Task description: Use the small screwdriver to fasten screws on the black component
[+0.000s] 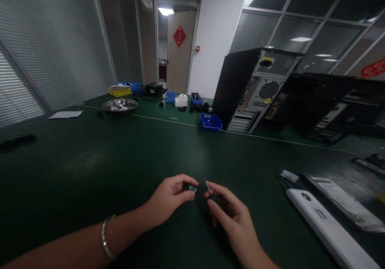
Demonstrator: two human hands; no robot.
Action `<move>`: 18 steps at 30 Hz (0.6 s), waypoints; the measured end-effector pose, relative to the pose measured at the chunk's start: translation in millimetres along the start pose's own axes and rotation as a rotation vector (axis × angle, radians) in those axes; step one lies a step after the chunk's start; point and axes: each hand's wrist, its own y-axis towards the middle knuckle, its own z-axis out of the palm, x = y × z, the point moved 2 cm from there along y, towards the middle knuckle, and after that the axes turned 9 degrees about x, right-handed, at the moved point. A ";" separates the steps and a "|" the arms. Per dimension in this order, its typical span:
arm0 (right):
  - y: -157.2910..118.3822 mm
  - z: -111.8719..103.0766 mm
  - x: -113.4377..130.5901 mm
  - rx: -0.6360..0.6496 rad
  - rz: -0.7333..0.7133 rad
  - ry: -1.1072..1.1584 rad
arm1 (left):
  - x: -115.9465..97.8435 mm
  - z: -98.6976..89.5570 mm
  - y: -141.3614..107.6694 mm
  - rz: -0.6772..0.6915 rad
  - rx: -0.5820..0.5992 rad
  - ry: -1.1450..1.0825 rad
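Note:
Low over the dark green table, my left hand (171,195) pinches a small green circuit board (191,188) between thumb and fingers. Just to its right, my right hand (230,211) is closed on a thin metal-shafted piece (208,186) with a dark green part, which looks like a small screwdriver. Its thin end points up and away from me. The fingers cover most of both pieces. A narrow gap separates the two hands, and the pieces do not touch.
White and silver casings (327,225) lie on the right. Farther back stand a blue bin (211,122), a black computer tower (240,86) and a metal bowl (120,106). Small parts and trays sit along the back. A paper sheet (65,114) lies at the left.

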 end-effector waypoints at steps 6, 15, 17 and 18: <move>0.9 9.5 2.8 0.023 -0.118 -0.039 | -4.2 3.3 -7.7 0.093 0.032 0.066; 6.0 14.5 -0.5 0.010 -0.137 -0.077 | -10.5 4.3 -12.0 0.105 0.084 0.100; 5.8 15.2 0.9 0.016 -0.132 -0.090 | -10.9 4.5 -11.5 0.102 0.089 0.110; 5.4 15.8 2.1 0.019 -0.131 -0.098 | -11.0 4.7 -11.1 0.103 0.087 0.117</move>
